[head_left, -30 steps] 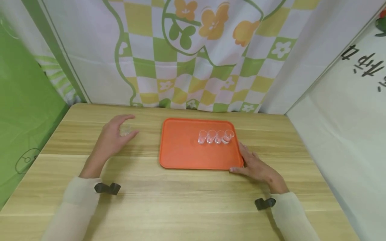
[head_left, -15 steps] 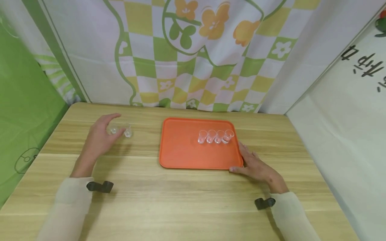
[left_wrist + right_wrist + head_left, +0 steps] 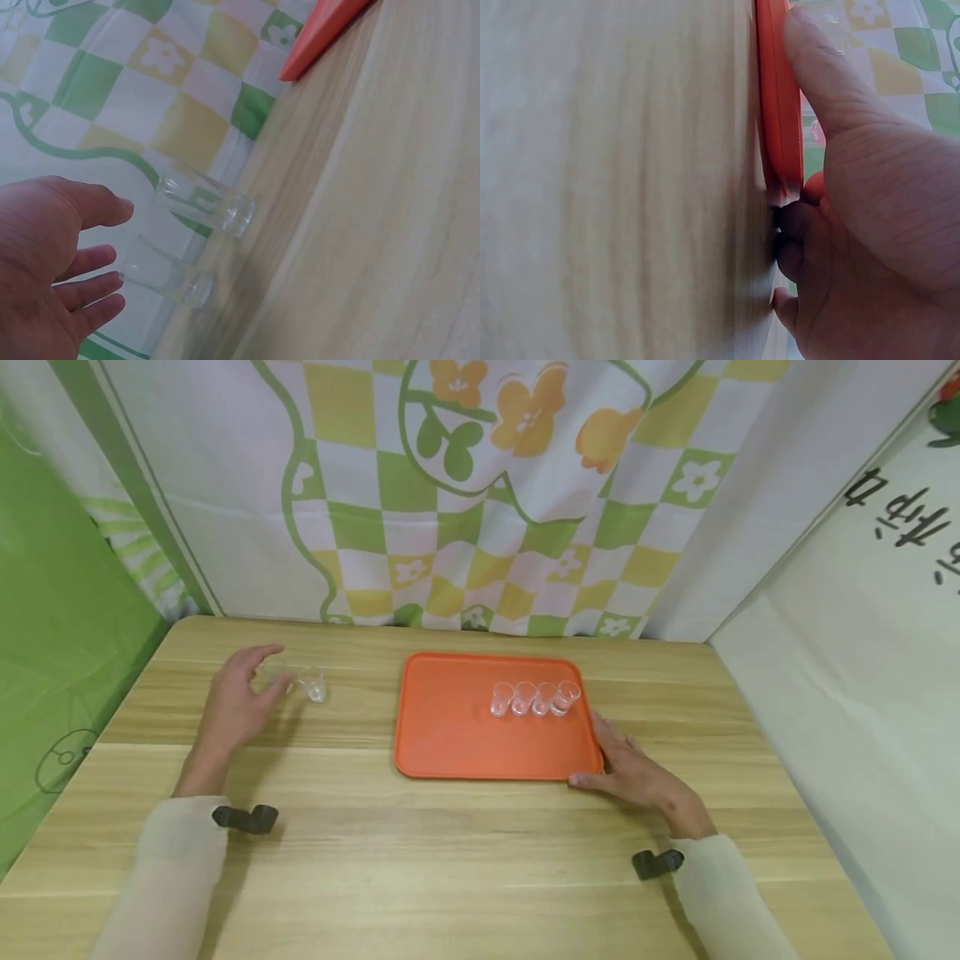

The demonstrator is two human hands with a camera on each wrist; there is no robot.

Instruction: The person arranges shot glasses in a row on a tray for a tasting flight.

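On the left of the table, my left hand (image 3: 234, 700) is held around a small clear shot glass (image 3: 169, 274), thumb and fingers apart. In the left wrist view a gap shows between thumb and fingertips, and no grip on the glass is visible. A second shot glass (image 3: 315, 686) stands just right of that hand. My right hand (image 3: 637, 774) holds the near right corner of an orange tray (image 3: 457, 739), its thumb along the rim and its fingers at the right side. Several shot glasses (image 3: 522, 700) stand in a row on the tray's right half.
The wooden table (image 3: 420, 877) runs back to a checked, flowered curtain (image 3: 480, 527). Green cloth (image 3: 67, 635) hangs at the left, and a white sheet with dark writing (image 3: 847, 635) at the right.
My left hand has moved left, away from one shot glass, which now shows uncovered, and around another. The right hand, the tray and the glasses on it have stayed in place.
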